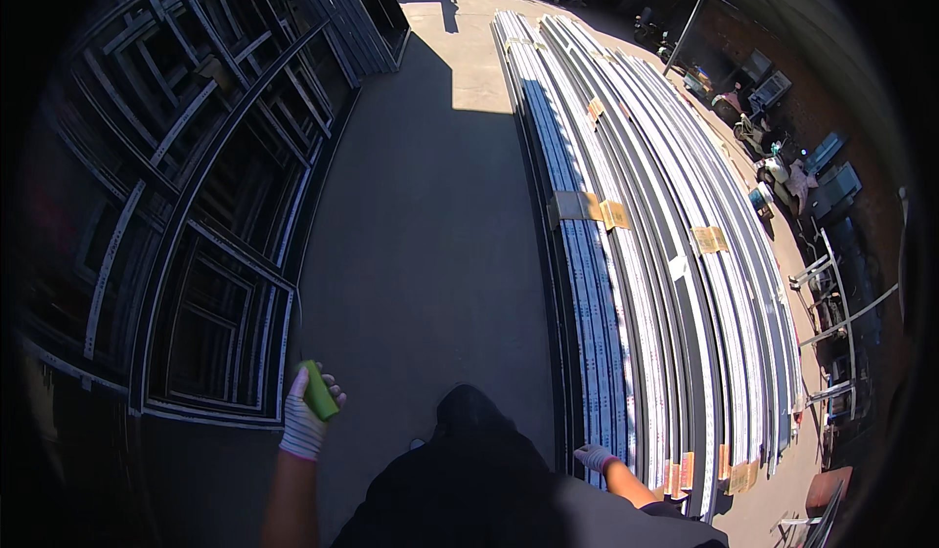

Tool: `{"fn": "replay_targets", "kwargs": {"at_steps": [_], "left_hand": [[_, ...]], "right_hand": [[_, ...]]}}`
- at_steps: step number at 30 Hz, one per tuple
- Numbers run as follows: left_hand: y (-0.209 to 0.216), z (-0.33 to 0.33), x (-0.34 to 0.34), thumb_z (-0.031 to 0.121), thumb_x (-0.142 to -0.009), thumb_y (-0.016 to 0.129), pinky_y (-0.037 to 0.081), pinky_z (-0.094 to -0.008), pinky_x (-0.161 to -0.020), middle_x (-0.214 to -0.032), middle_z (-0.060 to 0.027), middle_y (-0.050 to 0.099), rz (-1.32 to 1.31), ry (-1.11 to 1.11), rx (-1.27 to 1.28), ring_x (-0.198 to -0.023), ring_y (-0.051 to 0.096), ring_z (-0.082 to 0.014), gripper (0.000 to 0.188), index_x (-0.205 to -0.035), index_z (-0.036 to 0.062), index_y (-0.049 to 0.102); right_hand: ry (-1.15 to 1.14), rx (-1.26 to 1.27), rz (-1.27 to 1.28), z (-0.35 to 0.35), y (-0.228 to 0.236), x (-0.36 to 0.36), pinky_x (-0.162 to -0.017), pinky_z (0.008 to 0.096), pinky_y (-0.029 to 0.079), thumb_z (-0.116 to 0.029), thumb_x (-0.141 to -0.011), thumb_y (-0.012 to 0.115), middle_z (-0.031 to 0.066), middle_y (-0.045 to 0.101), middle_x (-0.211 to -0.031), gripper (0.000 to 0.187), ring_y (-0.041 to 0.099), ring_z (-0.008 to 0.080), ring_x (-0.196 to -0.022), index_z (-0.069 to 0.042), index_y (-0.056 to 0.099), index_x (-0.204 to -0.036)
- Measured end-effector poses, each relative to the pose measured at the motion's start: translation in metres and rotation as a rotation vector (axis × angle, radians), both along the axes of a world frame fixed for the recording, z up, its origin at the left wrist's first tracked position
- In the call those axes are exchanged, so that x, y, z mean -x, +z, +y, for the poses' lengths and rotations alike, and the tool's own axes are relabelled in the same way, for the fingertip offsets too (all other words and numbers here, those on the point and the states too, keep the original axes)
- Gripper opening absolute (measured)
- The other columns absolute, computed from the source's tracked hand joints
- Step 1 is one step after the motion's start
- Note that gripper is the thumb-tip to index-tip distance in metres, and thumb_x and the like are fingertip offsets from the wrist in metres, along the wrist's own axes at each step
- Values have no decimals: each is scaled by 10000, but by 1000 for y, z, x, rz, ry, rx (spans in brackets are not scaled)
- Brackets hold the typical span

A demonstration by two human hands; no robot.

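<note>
While the gloved left hand grips a green block near the dark frames, the gloved right hand is at the near-left side of the long profiles, its closure indiscernible. The step appears to be reaching for the profiles; moving one would call for a secure hold.

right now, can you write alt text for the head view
A white-gloved left hand holds a green handheld object above a grey floor. The gloved right hand is at the near left side of long, pale and dark bars laid lengthwise on the right. Dark rectangular frames fill the left side.
</note>
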State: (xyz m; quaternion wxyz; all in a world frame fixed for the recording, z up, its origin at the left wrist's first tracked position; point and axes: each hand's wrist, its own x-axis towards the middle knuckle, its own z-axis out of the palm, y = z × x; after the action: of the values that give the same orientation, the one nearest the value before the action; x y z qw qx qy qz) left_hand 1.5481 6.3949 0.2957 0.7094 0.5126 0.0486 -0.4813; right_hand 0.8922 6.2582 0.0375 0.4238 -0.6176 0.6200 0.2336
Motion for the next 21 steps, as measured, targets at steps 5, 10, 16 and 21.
{"fn": "replay_targets", "kwargs": {"at_steps": [5,10,16,21], "left_hand": [[3,-166,-97,386,-954,682,556,-411,-863,-1002,-56,602,-6,-73,17,-880,632,-198,404,-1240,143,532],[-7,-291,-134,339,-958,680,545,-448,-906,-1035,-93,593,54,-17,-5,-941,626,-237,407,-1256,139,489],[-19,-422,-199,266,-952,702,550,-480,-913,-1084,-85,598,14,-114,-7,-989,630,-242,385,-1261,164,496],[-43,-544,-275,234,-949,704,555,-478,-913,-1089,-78,604,-64,-115,57,-987,637,-237,381,-1258,159,494]], "right_hand": [[34,-241,205,-80,-53,-64,-1133,398,402,-511,-988,466,202,590,-1408,623,514,360,-1355,-20,632,-1332],[236,-131,95,-281,-91,-260,-1139,418,402,-509,-971,546,181,586,-1422,629,514,357,-1360,-36,592,-1383],[521,67,-376,-538,98,-597,-1075,423,461,-450,-1017,497,158,666,-1301,517,622,324,-1220,-76,621,-1352],[665,-42,-801,-633,220,-775,-1080,410,468,-480,-982,611,168,647,-1301,561,625,309,-1216,-60,609,-1355]]}}
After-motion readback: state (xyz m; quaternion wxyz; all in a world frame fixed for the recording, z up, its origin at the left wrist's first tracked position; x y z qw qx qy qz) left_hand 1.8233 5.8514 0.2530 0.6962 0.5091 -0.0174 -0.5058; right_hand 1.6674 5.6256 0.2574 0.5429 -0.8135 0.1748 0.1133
